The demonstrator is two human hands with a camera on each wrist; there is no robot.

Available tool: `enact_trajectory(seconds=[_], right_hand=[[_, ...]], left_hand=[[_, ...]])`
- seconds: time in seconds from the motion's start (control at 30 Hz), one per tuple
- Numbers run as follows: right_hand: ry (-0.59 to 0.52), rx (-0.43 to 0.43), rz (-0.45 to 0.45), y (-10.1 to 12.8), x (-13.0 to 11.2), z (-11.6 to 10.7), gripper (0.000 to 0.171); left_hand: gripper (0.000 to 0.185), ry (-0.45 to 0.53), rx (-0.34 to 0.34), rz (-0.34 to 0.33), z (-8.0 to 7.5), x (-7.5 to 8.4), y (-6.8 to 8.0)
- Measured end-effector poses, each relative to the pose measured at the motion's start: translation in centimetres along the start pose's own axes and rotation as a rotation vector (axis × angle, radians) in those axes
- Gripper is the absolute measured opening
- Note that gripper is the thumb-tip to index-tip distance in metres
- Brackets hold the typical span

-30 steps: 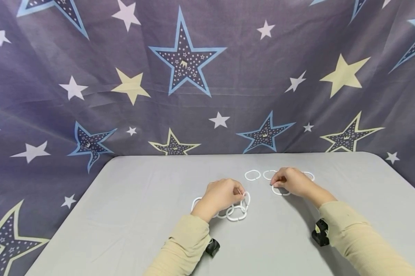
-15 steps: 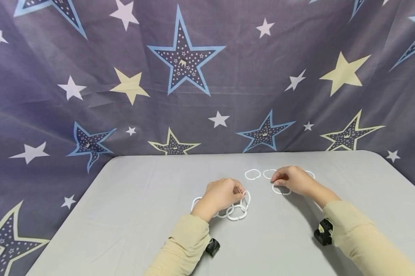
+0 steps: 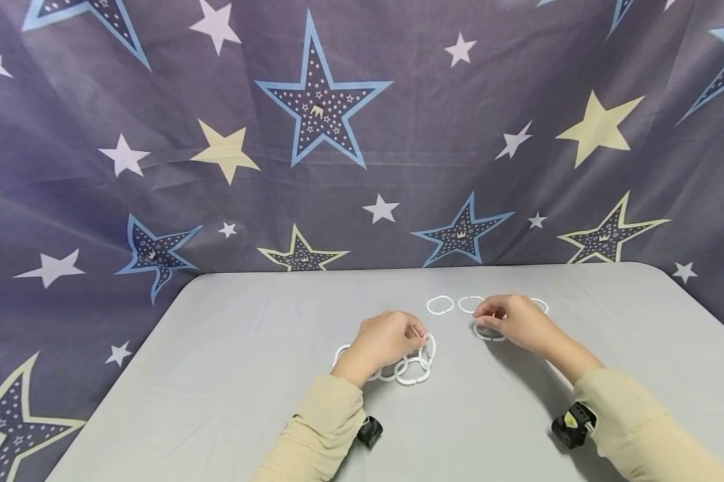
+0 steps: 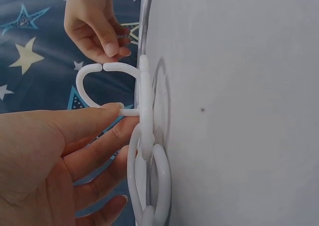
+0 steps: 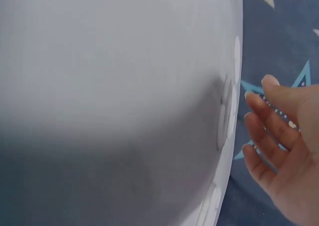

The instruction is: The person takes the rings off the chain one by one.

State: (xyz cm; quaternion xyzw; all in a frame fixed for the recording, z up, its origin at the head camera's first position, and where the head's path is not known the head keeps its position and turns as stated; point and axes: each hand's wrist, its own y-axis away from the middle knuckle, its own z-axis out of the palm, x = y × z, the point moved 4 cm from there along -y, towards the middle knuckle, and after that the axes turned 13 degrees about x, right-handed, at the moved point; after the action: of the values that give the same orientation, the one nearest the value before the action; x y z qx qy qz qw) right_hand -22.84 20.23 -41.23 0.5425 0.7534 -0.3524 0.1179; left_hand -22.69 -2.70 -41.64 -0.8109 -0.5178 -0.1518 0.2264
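My left hand pinches a white plastic ring link between thumb and index finger; a small gap shows in the link's side. Joined to it are several more white links, one seen edge-on in the left wrist view and another flat on the table in the head view. Part of this chain is hidden behind the left hand and wrist. My right hand hovers over a loose white link, fingers loosely bent. In the right wrist view, nothing lies between its thumb and fingers.
Other loose white links lie toward the back of the grey table: one link on the left, another link beside it, and one link partly behind the right hand. A star-patterned cloth hangs behind the table.
My right wrist and forearm have shifted right and a little toward me, while its fingertips stay close over the same loose link. The left hand holds its link nearly still.
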Motion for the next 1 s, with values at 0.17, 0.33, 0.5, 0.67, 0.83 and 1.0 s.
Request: enact_trajectory(seconds=[0.17, 0.33, 0.5, 0.67, 0.83, 1.0], right_hand=[[-0.058, 0.018, 0.079, 0.8, -0.8, 0.0, 0.005], [-0.161, 0.017, 0.182, 1.5, -1.5, 0.2, 0.01], [-0.26, 0.012, 0.24, 2.1, -2.5, 0.7, 0.016], [-0.351, -0.012, 0.282, 2.8, -3.6, 1.4, 0.019], [-0.406, -0.023, 0.329, 3.4, -4.4, 2.0, 0.02], [-0.442, -0.032, 0.368, 3.8, -4.8, 2.6, 0.02]], left_hand=[[0.005, 0.004, -0.004, -0.003, -0.1, 0.1, 0.0], [0.005, 0.007, -0.004, -0.004, -0.2, 0.2, 0.0], [0.005, 0.015, -0.003, -0.003, -0.2, 0.0, -0.1], [0.005, 0.029, -0.008, 0.001, -0.3, 0.0, -0.1], [0.006, 0.044, -0.007, 0.004, -0.5, 0.0, -0.1], [0.005, 0.05, -0.011, 0.003, -0.6, 0.0, -0.1]])
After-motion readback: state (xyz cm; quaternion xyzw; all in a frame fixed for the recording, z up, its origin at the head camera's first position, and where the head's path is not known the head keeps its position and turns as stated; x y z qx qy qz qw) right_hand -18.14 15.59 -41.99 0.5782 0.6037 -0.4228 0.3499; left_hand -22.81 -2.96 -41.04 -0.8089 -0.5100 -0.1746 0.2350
